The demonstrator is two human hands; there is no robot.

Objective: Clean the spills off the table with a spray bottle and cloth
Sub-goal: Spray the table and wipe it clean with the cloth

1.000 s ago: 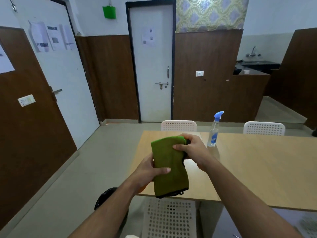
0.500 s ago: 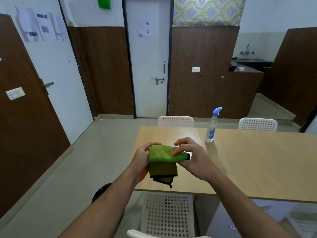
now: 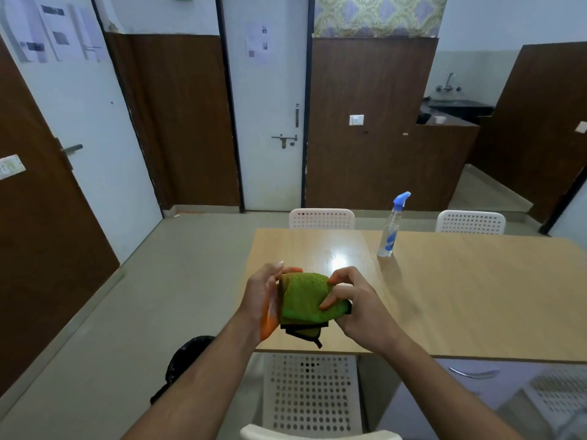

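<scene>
A long light-wood laminate table (image 3: 460,296) fills the right half of the view and serves as the landmark for everything else. Beyond its far edge stand two white perforated plastic chairs (image 3: 321,218), their backs showing just above the tabletop, one near the table's left corner and the other further right. A third white perforated chair (image 3: 313,395) sits tucked at the near edge, directly below the hands. On the floor to the left of the table's near corner lies a black bag-like object (image 3: 187,350), partly hidden by the left forearm.

Above the table's near left corner, both hands hold a folded green microfibre cloth with a dark trim (image 3: 303,300). The left hand (image 3: 263,300) grips the cloth's left side, its thumb over the top edge and the palm against the fabric. The right hand (image 3: 359,309) pinches the cloth's right side, with curled fingers pressing into the folded fabric. A dark corner of the cloth hangs down just over the table's near edge. Whether the cloth touches the tabletop cannot be told.

A clear plastic spray bottle with a blue trigger head and blue label (image 3: 391,230) stands upright on the table near the far edge, well apart from the hands.
</scene>
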